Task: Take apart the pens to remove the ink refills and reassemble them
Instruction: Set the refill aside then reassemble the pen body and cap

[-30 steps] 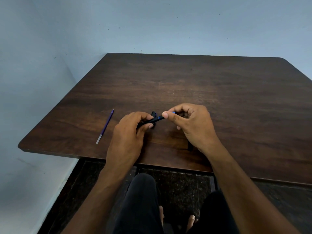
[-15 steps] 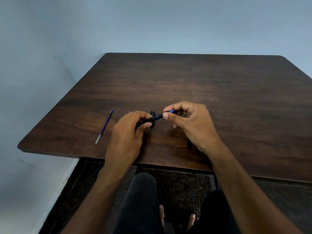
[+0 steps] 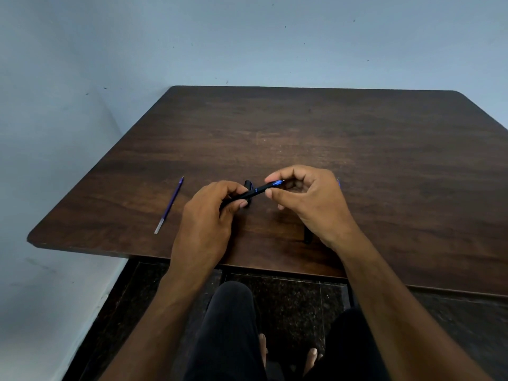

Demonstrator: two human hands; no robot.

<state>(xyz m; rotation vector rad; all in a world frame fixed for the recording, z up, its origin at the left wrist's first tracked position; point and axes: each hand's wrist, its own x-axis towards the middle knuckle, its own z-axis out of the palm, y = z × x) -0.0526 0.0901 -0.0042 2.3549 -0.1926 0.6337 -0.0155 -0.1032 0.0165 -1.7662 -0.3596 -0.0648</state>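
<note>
Black pen [image 3: 254,191] sitting between both hands just above dark wooden table [image 3: 357,149], near front edge. Left hand [image 3: 204,224] curling fingers round barrel's rear. Right hand [image 3: 310,200] pinching blue tip end between thumb and forefinger. Black cap [image 3: 248,185] lying just behind pen. Loose blue ink refill [image 3: 170,206] lying well left. Another dark piece [image 3: 308,235] peeking out under right wrist.

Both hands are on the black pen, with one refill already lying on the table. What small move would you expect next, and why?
Probably a twist or pull of the tip end. The left hand grips the black pen by its barrel, while the right hand pinches its blue tip end. The loose refill on the table suggests one pen is already apart.
</note>
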